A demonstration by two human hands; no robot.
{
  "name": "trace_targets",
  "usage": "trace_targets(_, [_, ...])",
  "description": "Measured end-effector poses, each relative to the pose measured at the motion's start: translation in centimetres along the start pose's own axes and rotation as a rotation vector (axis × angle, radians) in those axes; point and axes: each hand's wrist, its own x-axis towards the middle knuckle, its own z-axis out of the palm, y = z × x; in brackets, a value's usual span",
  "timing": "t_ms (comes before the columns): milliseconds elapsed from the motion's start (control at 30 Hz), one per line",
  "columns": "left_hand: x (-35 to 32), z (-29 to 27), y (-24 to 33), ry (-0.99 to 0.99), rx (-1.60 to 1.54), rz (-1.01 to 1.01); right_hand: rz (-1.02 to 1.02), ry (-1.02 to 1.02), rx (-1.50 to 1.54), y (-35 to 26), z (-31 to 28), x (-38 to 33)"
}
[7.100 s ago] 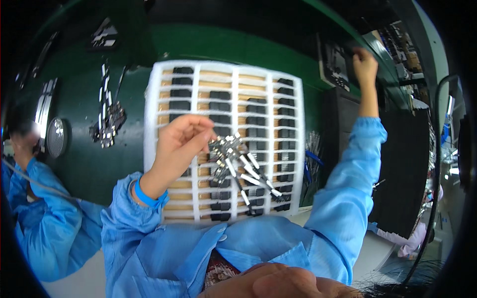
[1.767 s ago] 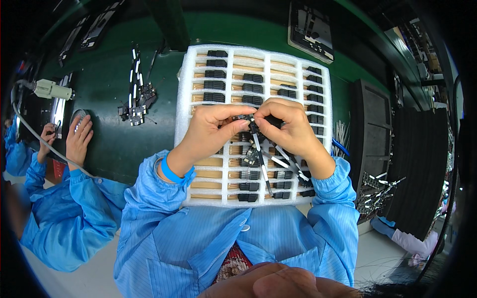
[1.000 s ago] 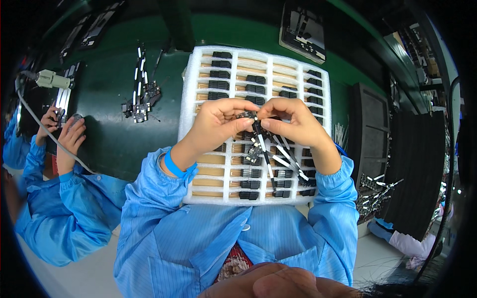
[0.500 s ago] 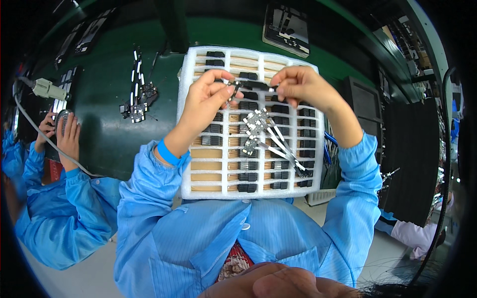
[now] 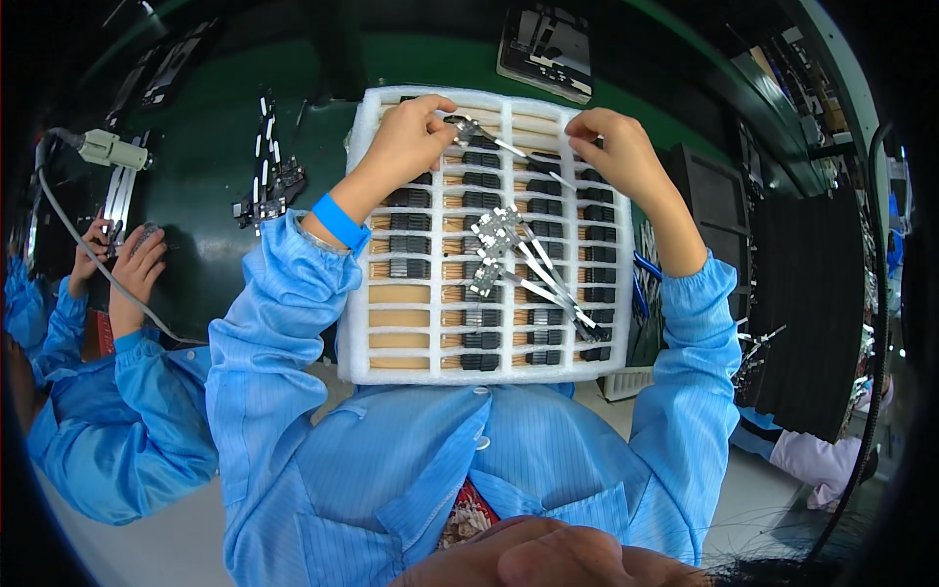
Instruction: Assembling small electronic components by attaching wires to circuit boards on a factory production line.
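My left hand (image 5: 416, 142) is over the top of a white foam tray (image 5: 357, 338). Its fingers pinch the dark end of a small circuit board with a flex cable (image 5: 504, 147), a thin strip with white sections that slants down to the right. On the right, above the tray's upper right corner, my right hand (image 5: 618, 149) has its thumb and index finger slightly apart, with nothing visible between them. Several similar boards with white strips (image 5: 499, 235) lie loose in a heap across the tray's middle. Rows of slots hold black pieces with thin tan leads (image 5: 481, 201).
More strip assemblies (image 5: 266, 186) lie on the green table (image 5: 196, 284) to the left. A stack of flat dark plates (image 5: 545, 54) is beyond the tray. Blue-handled pliers (image 5: 643, 284) are at its right edge. A co-worker's hands (image 5: 137, 264) are at the left, near a grey cable.
Both hands have moved up and apart. My right hand has let go of the strip's end, which now hangs free over the tray from my left hand. The tray has shifted slightly left in view.
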Motion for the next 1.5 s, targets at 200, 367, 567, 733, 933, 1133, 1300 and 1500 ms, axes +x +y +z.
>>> trace_targets(200, [0.3, 0.4, 0.5, 0.060, -0.228, -0.033, -0.115, -0.030, 0.003, -0.1, 0.7, -0.4])
trace_targets(367, [1.2, 0.5, 0.3, 0.110, 0.343, 0.292, -0.054, -0.176, -0.032, 0.1, 1.6, -0.1])
trace_targets(567, [1.7, 1.6, 0.4, -0.015, 0.631, 0.310, -0.050, -0.154, -0.112, 0.2, 3.7, 0.3])
trace_targets(733, [2.4, 1.7, 1.3, -0.023, 0.350, 0.264, -0.133, -0.096, -0.043, 0.5, 3.3, 0.9])
trace_targets(933, [5.0, 1.3, 1.2, 0.014, -0.222, 0.130, 0.088, -0.169, 0.343, 2.6, -1.1, 4.0])
trace_targets(1133, [6.1, 3.0, -1.9, 0.197, 0.140, 0.097, 0.080, 0.011, -0.180, 5.3, 0.0, 4.5])
trace_targets(1300, [5.4, 1.6, 0.3, -0.157, -0.263, -0.153, -0.098, 0.168, -0.163, 3.0, 0.0, 1.7])
trace_targets(1500, [4.9, 0.5, 0.6, -0.280, -1.000, -0.001, -0.248, -0.087, -0.023, 1.0, 1.7, 0.6])
